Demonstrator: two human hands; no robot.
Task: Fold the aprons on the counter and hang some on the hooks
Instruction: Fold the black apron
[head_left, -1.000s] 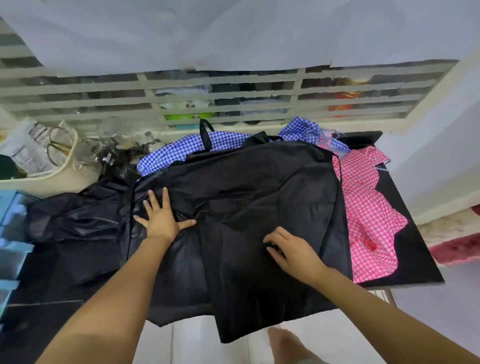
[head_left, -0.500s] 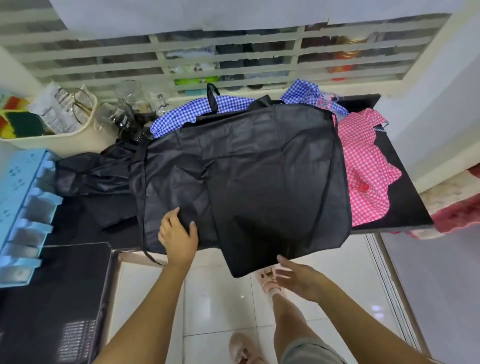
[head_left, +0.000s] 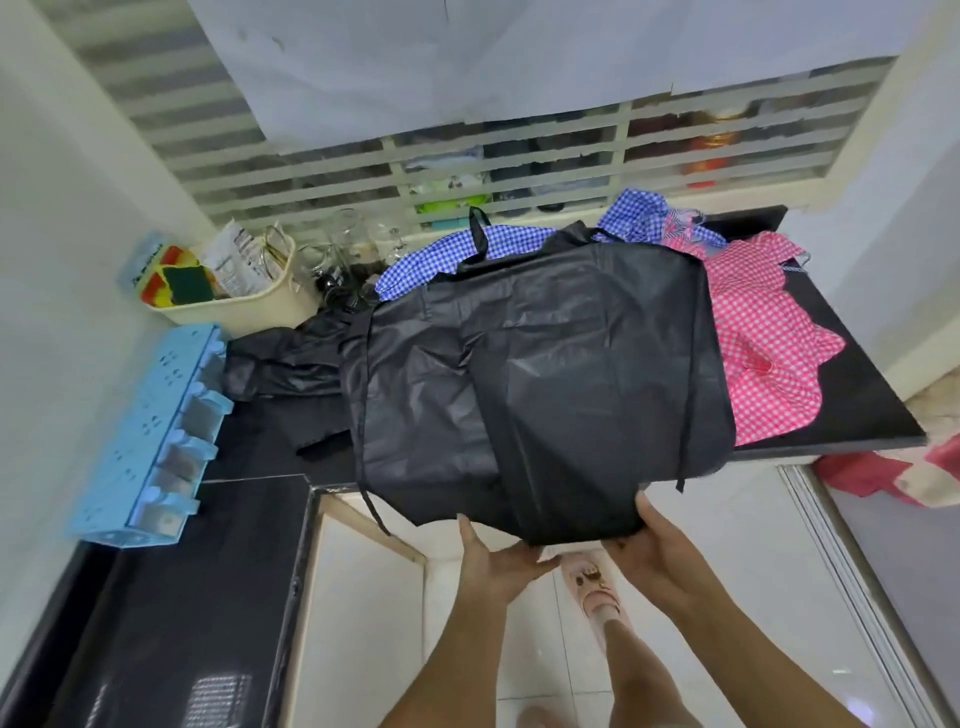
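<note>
A black apron (head_left: 545, 364) lies spread on the dark counter (head_left: 862, 415), its lower part hanging over the front edge. My left hand (head_left: 498, 566) and my right hand (head_left: 654, 551) both hold the hanging hem from below, fingers tucked under the fabric and thumbs at its edge. Beneath it at the back lies a blue checked apron (head_left: 431, 254), and a pink checked apron (head_left: 763, 332) lies to the right. A second, crumpled black apron (head_left: 280, 358) lies to the left. No hooks are in view.
A cream basket (head_left: 249, 306) with sponges and packets and several glass jars (head_left: 353, 239) stand at the back left. A blue plastic rack (head_left: 150, 415) sits along the left wall. A slatted window grille (head_left: 519, 156) is behind the counter. My slippered foot (head_left: 592, 582) is on the white tiled floor.
Both hands left the top of the black apron and dropped to its hanging hem, which they now hold together below the counter edge. The view has pulled back and tilted down.
</note>
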